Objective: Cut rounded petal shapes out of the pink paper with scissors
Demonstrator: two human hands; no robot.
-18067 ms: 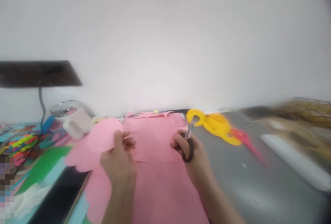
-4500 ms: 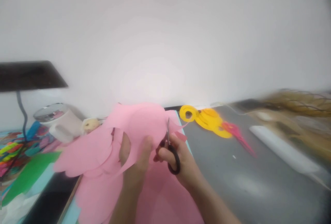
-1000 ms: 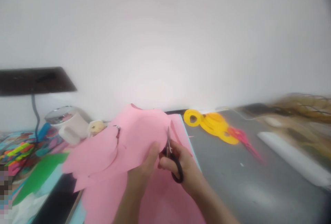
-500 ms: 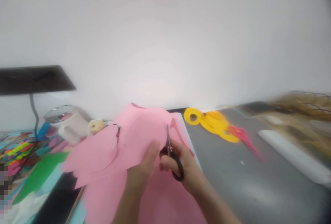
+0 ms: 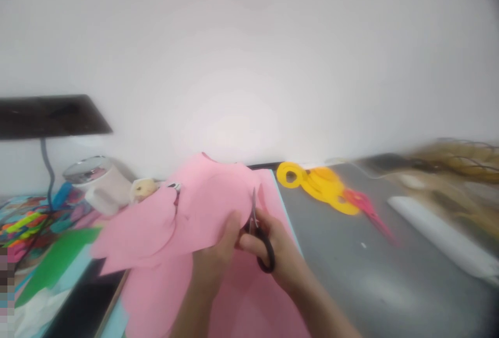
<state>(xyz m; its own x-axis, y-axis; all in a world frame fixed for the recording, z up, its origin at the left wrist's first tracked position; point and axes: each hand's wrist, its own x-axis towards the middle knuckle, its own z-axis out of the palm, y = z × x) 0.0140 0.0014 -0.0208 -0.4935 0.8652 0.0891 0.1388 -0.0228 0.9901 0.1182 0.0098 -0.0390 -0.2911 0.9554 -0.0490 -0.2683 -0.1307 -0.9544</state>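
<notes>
My right hand (image 5: 275, 244) is closed round the black-handled scissors (image 5: 266, 252), their blades pointing away from me at the right edge of a pink paper sheet (image 5: 216, 200). The blades stand slightly apart. Thumb on top, my left hand (image 5: 220, 249) grips that sheet by its near edge; its other fingers are hidden underneath. A curved cut line runs through the sheet's left part, which droops to the left. More pink paper (image 5: 253, 296) lies beneath both hands on the table.
Yellow cut-out rings (image 5: 322, 184) and pink scissors (image 5: 368, 208) lie on the grey table (image 5: 351, 275) to the right, near a white roll (image 5: 440, 234). On the left are a white mug (image 5: 103, 187), green paper (image 5: 58, 260) and a dark monitor-like panel (image 5: 50, 117). A wall rises behind.
The pink sheet has shifted and tilted slightly in my left hand. My right hand and the scissors have moved a little to the left, and the view has turned slightly.
</notes>
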